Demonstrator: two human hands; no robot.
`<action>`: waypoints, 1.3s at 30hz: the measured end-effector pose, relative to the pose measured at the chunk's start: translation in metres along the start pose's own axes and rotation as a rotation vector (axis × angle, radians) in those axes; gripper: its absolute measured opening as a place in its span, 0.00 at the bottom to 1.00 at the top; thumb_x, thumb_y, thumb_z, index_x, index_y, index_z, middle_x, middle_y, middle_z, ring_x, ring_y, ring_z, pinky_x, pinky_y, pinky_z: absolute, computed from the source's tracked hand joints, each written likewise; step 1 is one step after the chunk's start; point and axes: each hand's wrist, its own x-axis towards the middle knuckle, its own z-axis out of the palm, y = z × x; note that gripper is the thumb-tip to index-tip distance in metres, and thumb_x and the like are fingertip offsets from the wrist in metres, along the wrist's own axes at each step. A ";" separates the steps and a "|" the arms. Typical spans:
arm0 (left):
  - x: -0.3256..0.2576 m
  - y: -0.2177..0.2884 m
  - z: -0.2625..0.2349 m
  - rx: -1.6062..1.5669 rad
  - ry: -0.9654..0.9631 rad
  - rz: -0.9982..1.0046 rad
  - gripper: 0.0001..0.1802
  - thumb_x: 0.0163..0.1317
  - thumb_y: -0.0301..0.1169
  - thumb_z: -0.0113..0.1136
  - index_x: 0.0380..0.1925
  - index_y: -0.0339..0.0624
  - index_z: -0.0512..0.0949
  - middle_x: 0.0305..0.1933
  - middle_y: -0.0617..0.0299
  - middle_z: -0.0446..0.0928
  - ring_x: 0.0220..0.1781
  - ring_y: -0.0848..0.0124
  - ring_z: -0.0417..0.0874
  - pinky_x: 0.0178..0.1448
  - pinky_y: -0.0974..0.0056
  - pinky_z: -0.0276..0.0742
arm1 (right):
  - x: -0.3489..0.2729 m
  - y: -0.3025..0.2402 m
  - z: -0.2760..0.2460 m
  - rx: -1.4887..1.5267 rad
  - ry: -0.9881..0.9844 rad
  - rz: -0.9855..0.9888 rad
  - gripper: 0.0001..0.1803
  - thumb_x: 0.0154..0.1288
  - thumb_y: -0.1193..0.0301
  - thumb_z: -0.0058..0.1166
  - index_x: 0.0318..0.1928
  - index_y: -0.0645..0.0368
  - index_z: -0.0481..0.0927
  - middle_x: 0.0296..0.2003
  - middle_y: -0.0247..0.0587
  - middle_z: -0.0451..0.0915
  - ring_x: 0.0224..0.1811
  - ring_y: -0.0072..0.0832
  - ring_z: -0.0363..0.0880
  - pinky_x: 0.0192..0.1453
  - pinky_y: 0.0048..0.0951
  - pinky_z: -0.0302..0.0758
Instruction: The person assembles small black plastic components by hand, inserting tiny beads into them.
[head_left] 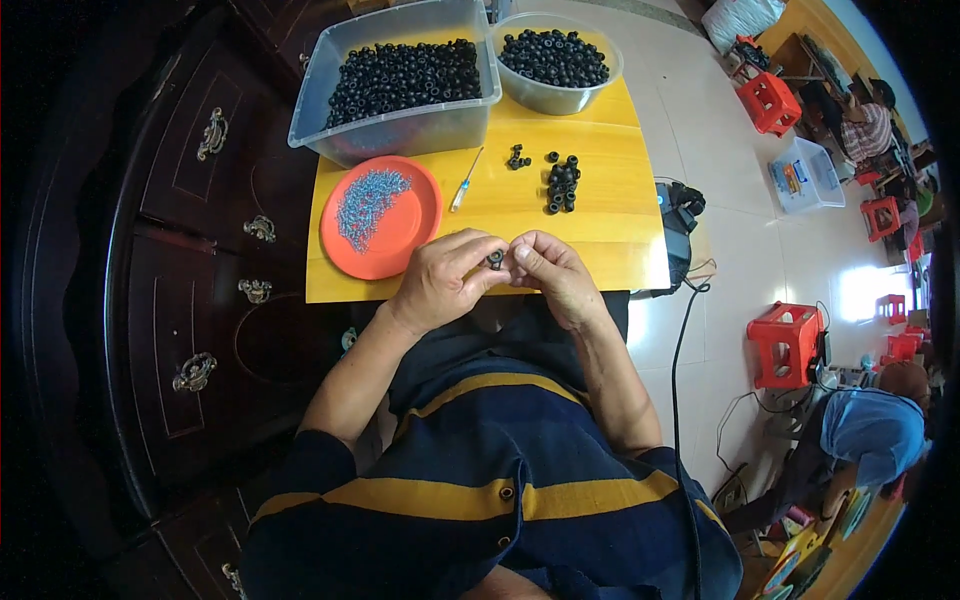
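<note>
A small black ring-shaped part (495,258) is sitting between the two hands, by the near edge of the yellow table (615,250), with its round opening showing. The left hand (447,275) is pinching it between thumb and forefinger, the other fingers curling in. The right hand (560,278) is bringing thumb and forefinger close together just beside the part, its other fingers bending; cannot tell whether it is gripping anything or touching the part.

Beyond the left hand, a red plate (405,240) is holding a spread of small silvery metal pieces (370,205). A slim screwdriver (463,188) is lying just right of the plate, its shaft pointing away from the person. Farther right, a small group of black pieces (519,158) and a larger cluster of black parts (563,187) are resting on the tabletop, near each other.

At the far end, a clear rectangular bin (410,133) and a round clear tub (550,98) are standing side by side, both containing many black parts. A dark cabinet (205,285) is lining the left side; a red stool (783,345) is standing on the floor, right.
</note>
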 end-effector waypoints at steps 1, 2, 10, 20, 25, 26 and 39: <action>-0.001 0.001 0.000 0.023 0.013 0.021 0.16 0.54 0.28 0.71 0.43 0.40 0.79 0.38 0.55 0.81 0.39 0.57 0.85 0.41 0.59 0.80 | -0.001 0.001 0.001 0.021 0.004 0.038 0.12 0.73 0.61 0.56 0.42 0.58 0.79 0.33 0.30 0.80 0.35 0.18 0.77 0.43 0.21 0.75; -0.001 0.002 0.000 0.022 0.012 0.019 0.16 0.54 0.28 0.71 0.43 0.40 0.79 0.38 0.55 0.81 0.39 0.57 0.85 0.41 0.59 0.80 | -0.002 0.003 0.002 0.022 0.005 0.041 0.12 0.73 0.61 0.56 0.42 0.58 0.79 0.33 0.30 0.80 0.35 0.18 0.77 0.43 0.21 0.75; 0.003 0.005 0.000 0.052 0.051 0.054 0.14 0.54 0.25 0.68 0.42 0.40 0.79 0.37 0.54 0.82 0.39 0.56 0.84 0.41 0.58 0.81 | 0.000 0.016 0.004 0.222 0.043 0.118 0.11 0.70 0.62 0.60 0.42 0.58 0.84 0.32 0.30 0.84 0.34 0.17 0.79 0.43 0.22 0.77; 0.001 0.003 0.002 0.052 0.051 0.014 0.12 0.55 0.27 0.67 0.41 0.40 0.80 0.36 0.55 0.82 0.38 0.56 0.85 0.40 0.58 0.81 | -0.001 0.018 0.010 0.293 0.086 0.118 0.12 0.72 0.62 0.57 0.43 0.58 0.83 0.32 0.32 0.84 0.34 0.20 0.82 0.45 0.24 0.79; -0.002 -0.002 0.002 0.047 0.029 -0.013 0.12 0.56 0.27 0.68 0.41 0.40 0.80 0.37 0.55 0.82 0.39 0.56 0.85 0.41 0.58 0.81 | 0.001 0.023 0.008 0.308 0.073 0.121 0.13 0.72 0.61 0.57 0.43 0.58 0.84 0.34 0.33 0.85 0.36 0.20 0.82 0.46 0.24 0.79; -0.003 -0.003 0.002 0.050 0.031 -0.014 0.12 0.56 0.27 0.68 0.41 0.40 0.80 0.37 0.55 0.82 0.39 0.56 0.85 0.41 0.58 0.81 | 0.001 0.022 0.009 0.308 0.070 0.122 0.13 0.72 0.61 0.57 0.43 0.58 0.84 0.34 0.33 0.85 0.36 0.20 0.82 0.46 0.24 0.79; -0.017 -0.008 0.005 -0.087 -0.019 -0.178 0.29 0.55 0.29 0.72 0.59 0.41 0.76 0.45 0.52 0.82 0.41 0.63 0.86 0.45 0.62 0.82 | 0.012 0.024 -0.012 -0.037 0.027 0.090 0.08 0.70 0.67 0.60 0.40 0.59 0.83 0.35 0.30 0.83 0.35 0.16 0.79 0.41 0.21 0.76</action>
